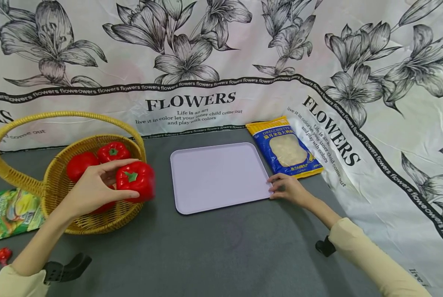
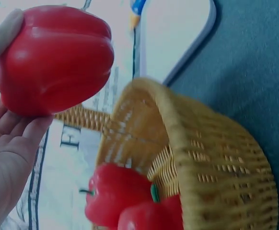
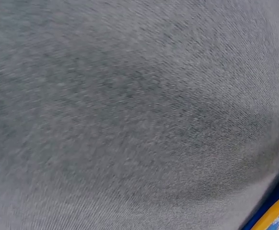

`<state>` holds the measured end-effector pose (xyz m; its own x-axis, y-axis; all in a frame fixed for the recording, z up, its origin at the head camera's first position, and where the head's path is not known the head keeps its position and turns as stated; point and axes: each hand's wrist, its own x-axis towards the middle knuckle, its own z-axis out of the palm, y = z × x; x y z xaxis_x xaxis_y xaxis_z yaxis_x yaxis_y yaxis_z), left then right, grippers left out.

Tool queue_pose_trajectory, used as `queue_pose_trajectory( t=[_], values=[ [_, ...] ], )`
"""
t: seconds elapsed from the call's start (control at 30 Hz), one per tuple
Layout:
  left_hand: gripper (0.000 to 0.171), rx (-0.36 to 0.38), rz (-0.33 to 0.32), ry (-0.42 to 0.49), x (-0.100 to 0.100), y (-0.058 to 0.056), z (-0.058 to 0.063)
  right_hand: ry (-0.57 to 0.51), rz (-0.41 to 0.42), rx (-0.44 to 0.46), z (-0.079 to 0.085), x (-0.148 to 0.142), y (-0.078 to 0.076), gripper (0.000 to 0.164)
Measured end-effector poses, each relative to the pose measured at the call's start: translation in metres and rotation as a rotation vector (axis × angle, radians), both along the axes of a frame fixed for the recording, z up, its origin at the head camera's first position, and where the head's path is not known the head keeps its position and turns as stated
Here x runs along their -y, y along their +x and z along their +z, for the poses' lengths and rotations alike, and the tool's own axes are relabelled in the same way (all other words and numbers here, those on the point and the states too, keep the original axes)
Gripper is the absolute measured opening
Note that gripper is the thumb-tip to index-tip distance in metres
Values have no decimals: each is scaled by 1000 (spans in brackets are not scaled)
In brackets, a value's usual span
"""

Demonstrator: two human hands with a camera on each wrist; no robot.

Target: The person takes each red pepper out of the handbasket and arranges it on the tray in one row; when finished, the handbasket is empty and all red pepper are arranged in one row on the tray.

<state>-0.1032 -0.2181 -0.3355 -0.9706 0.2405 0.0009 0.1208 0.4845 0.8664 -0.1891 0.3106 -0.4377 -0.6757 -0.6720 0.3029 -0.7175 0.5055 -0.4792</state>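
My left hand (image 1: 91,185) holds a red bell pepper (image 1: 136,181) between thumb and fingers, raised over the right side of a yellow wicker basket (image 1: 54,206). The pepper's green stem faces the head camera; in the left wrist view its smooth side (image 2: 58,57) shows, with fingertips beneath. More red peppers (image 1: 113,152) lie inside the basket, partly hidden by the hand. Over at the pale lilac tray (image 1: 221,177), my right hand (image 1: 290,189) grips the right rim near the front corner with bent fingers. That hand is outside the right wrist view.
A blue and yellow pasta bag (image 1: 286,148) lies behind the tray's right side. Left of the basket are a green snack bag (image 1: 13,214) and a small red object (image 1: 2,255). The basket's tall handle (image 1: 69,114) arches up at the back. Flower-printed cloth (image 1: 191,107) borders the grey table (image 1: 214,251).
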Motion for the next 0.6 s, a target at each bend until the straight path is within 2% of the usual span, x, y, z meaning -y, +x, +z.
queue_pose_trajectory(
  t=[0.13,0.37,0.6],
  values=[
    [66,-8,-12,-11,-10,-2,1,2,-17,15,0,2,0,19],
    [66,-1,-39,77,-29,-4,1,16,-34,38,2,1,2,18],
    [66,-5,-76,116,-51,-6,-2,-12,-30,35,0,0,2,18]
  ],
)
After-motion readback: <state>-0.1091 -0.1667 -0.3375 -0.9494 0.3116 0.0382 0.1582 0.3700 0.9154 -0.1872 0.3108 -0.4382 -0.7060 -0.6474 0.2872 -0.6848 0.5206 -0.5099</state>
